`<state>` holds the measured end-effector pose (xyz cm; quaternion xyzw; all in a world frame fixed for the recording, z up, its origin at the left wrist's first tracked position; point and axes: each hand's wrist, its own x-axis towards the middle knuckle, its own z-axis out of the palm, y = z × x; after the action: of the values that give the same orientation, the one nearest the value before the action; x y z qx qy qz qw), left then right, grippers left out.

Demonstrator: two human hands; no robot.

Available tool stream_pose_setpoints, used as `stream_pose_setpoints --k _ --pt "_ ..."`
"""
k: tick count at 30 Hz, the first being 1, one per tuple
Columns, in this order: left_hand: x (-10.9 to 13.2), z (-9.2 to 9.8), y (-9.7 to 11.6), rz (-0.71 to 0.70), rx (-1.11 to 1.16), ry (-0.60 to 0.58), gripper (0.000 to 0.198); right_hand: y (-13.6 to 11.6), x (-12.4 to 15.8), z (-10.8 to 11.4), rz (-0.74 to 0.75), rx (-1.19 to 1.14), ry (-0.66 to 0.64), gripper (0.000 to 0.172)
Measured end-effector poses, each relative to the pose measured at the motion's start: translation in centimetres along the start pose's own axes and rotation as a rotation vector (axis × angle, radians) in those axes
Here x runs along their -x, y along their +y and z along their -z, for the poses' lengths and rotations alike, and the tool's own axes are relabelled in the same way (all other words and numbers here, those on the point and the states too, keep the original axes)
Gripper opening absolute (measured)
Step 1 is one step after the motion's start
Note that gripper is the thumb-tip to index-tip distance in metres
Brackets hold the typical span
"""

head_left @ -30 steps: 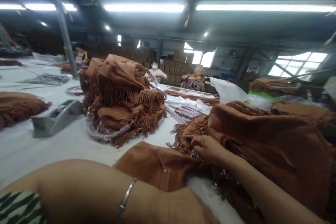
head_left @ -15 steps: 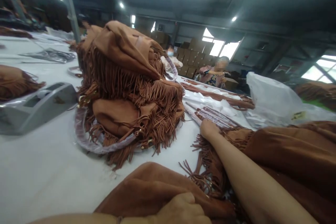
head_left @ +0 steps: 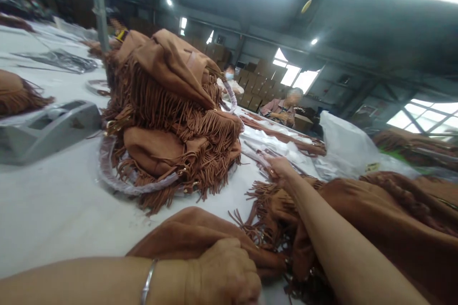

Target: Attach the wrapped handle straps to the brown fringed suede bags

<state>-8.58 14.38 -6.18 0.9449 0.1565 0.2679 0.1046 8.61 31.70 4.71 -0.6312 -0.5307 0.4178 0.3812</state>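
Note:
My left hand [head_left: 225, 269], a silver bangle at its wrist, is closed on a brown suede fringed bag [head_left: 189, 233] at the bottom of the view. Farther out, my right hand [head_left: 281, 169] is closed around the end of a plastic-wrapped strap [head_left: 263, 159] on the white table. Fringe [head_left: 263, 193] of another brown bag hangs just below that wrist. More brown suede bags [head_left: 358, 205] lie under and beside my right forearm. Ahead and to the left, fringed bags [head_left: 157, 152] are piled up, a wrapped handle [head_left: 107, 167] looping out of the pile.
A grey tape dispenser [head_left: 50, 128] stands on the white table [head_left: 53, 209] at left. Long brown strips [head_left: 282, 133] and a clear plastic bag [head_left: 343, 143] lie beyond my right hand. A metal post [head_left: 99, 9] rises at far left. People sit beyond the table, cartons [head_left: 255, 86] behind them.
My left hand has risen in view, and more of its forearm and bangle shows. My right hand has shifted slightly onto the wrapped strap. The whole view has turned a little.

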Motion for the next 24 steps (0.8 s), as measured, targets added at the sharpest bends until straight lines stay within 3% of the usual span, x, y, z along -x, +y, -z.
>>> stream_pose_setpoints --k 2,5,7,10,13,14,16,19,21,24 --pt "-0.4 1.6 0.6 0.206 0.32 0.032 0.022 -0.4 3.4 0.6 -0.054 0.052 -0.057 0.029" --pt "-1.4 3.7 0.6 0.748 1.014 0.088 0.028 0.0 9.4 1.2 -0.107 0.1 -0.205 0.034" --pt "-2.0 4.9 0.2 0.903 1.222 0.09 0.036 0.8 13.5 1.2 -0.113 0.145 -0.298 0.032" --pt "-2.3 6.0 -0.4 0.976 1.367 0.065 0.049 1.8 19.3 0.8 -0.061 0.234 -0.37 0.027" --pt "-2.7 6.8 -0.3 1.029 1.493 0.047 0.059 2.4 24.5 0.3 0.086 0.394 -0.346 0.017" --pt "-2.9 7.0 0.0 1.041 1.52 0.057 0.06 2.7 26.2 0.2 0.168 0.532 -0.315 0.014" --pt "-3.7 7.3 0.6 1.058 1.55 0.103 0.059 3.5 29.1 -0.1 0.409 1.029 -0.23 0.018" --pt "-5.1 7.6 2.0 1.063 1.555 0.222 0.057 5.6 32.3 -0.6 0.644 1.558 -0.258 0.032" --pt "-6.0 7.7 3.3 1.042 1.55 0.319 0.057 7.1 33.5 -0.8 0.658 1.645 -0.31 0.036" --pt "-7.1 7.5 5.3 0.987 1.501 0.431 0.05 8.4 34.4 -0.9 0.56 1.6 -0.306 0.038"
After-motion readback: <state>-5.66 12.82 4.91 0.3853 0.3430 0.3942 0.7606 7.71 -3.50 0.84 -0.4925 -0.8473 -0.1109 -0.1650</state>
